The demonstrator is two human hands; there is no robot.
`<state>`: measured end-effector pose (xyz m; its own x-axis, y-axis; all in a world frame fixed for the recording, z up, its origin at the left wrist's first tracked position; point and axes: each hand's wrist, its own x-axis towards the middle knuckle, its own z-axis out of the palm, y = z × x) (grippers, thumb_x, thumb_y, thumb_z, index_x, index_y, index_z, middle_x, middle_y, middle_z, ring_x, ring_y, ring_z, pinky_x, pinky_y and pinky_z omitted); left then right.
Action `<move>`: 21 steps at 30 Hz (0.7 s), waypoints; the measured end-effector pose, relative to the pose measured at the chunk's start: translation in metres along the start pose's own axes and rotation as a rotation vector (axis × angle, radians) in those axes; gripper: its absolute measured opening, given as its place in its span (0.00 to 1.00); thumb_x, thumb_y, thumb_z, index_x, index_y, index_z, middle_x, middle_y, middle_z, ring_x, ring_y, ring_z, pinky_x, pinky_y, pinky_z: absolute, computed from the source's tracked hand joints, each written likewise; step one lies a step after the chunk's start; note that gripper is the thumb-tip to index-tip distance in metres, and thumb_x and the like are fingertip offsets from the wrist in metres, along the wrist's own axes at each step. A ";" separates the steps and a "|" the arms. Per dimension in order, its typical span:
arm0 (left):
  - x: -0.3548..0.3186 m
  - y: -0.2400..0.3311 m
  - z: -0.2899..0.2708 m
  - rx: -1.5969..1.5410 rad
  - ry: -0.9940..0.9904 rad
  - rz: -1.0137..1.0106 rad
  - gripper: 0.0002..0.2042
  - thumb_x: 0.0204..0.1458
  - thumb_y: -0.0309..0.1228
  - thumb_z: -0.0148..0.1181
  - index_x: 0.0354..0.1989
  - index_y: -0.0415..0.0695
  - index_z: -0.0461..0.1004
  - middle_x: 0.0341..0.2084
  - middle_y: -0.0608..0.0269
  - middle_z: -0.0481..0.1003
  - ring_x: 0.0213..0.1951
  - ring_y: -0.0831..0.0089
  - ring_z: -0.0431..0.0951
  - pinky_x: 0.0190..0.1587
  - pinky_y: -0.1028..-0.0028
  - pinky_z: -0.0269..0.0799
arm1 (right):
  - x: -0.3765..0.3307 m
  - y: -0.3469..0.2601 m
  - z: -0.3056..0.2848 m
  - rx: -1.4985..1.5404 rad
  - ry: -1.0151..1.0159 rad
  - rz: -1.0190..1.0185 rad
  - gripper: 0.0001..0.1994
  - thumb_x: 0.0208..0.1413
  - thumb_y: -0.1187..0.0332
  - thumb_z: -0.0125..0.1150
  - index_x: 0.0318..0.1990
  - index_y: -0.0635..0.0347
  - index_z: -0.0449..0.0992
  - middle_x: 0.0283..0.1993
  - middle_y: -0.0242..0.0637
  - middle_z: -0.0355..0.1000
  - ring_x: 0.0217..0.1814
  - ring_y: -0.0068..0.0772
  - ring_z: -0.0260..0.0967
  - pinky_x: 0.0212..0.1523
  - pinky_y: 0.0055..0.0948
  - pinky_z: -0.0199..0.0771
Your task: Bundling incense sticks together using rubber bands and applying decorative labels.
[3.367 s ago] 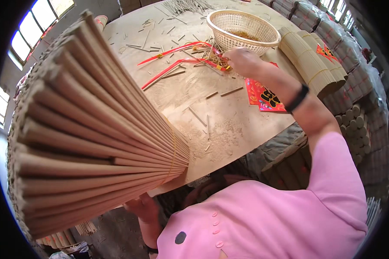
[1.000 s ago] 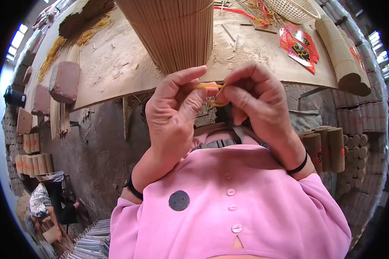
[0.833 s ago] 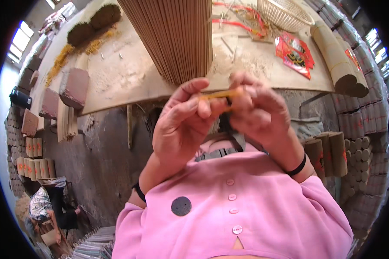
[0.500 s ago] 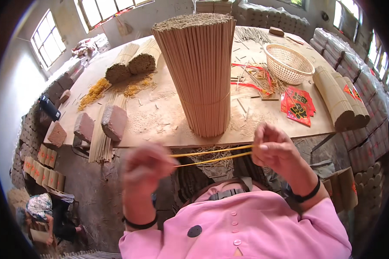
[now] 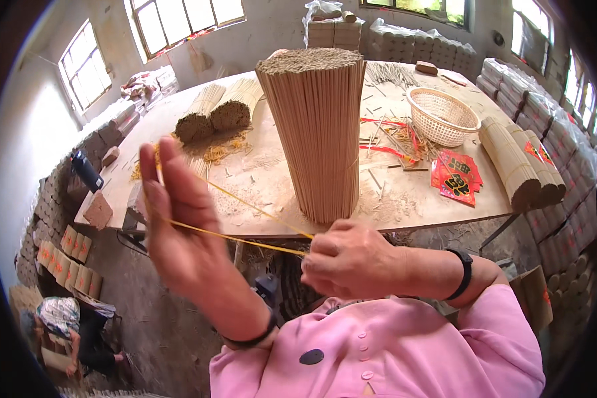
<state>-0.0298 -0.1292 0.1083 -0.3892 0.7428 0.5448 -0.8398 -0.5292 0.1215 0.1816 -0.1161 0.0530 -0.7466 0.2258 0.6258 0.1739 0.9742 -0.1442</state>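
A yellow rubber band (image 5: 244, 241) is stretched in two strands between my hands, above the table's near edge. My left hand (image 5: 189, 222) is raised on the left, fingers mostly straight, with the band looped over them. In front of my chest, the closed fingers of my right hand (image 5: 351, 257) grip the band's other end. Just beyond my right hand, a thick bundle of thin sticks (image 5: 322, 139) stands upright on the wooden table (image 5: 411, 207). A thin band circles its lower part. Neither hand touches this bundle.
Stick bundles (image 5: 235, 109) lie at the table's far left, and several more (image 5: 511, 166) lie at its right. A woven basket (image 5: 444, 126), red printed papers (image 5: 456, 178) and loose sticks sit between. A brick (image 5: 98, 211) rests at the left edge. Another person (image 5: 63, 315) sits lower left.
My left hand has risen and moved left, its fingers straightening inside the band. My right hand has moved left and lower, closing into a fist. The band now slants. The view has shifted slightly.
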 end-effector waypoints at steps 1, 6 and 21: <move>0.010 0.009 0.003 -0.196 0.010 -0.035 0.22 0.65 0.26 0.48 0.66 0.32 0.56 0.61 0.44 0.66 0.65 0.63 0.65 0.65 0.66 0.70 | -0.004 -0.004 -0.003 0.053 -0.044 -0.042 0.08 0.53 0.65 0.63 0.31 0.53 0.70 0.28 0.32 0.66 0.27 0.36 0.70 0.31 0.34 0.71; 0.023 -0.004 0.005 1.787 -0.540 0.937 0.39 0.55 0.27 0.65 0.73 0.41 0.48 0.54 0.47 0.74 0.31 0.75 0.81 0.33 0.80 0.76 | -0.021 -0.024 -0.048 0.267 0.005 0.159 0.12 0.51 0.71 0.68 0.44 0.54 0.78 0.27 0.32 0.70 0.26 0.34 0.69 0.32 0.34 0.72; -0.036 -0.051 0.117 1.879 -2.289 0.700 0.11 0.40 0.28 0.61 0.13 0.43 0.65 0.11 0.66 0.63 0.19 0.73 0.67 0.19 0.69 0.63 | 0.029 -0.043 -0.136 0.306 0.243 0.367 0.35 0.64 0.51 0.50 0.67 0.73 0.58 0.49 0.43 0.71 0.42 0.31 0.70 0.45 0.30 0.71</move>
<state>0.0715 -0.1772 0.1792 0.9857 0.1579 0.0588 0.1496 -0.6592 -0.7370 0.2400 -0.1512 0.1812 -0.4955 0.5803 0.6463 0.1736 0.7952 -0.5809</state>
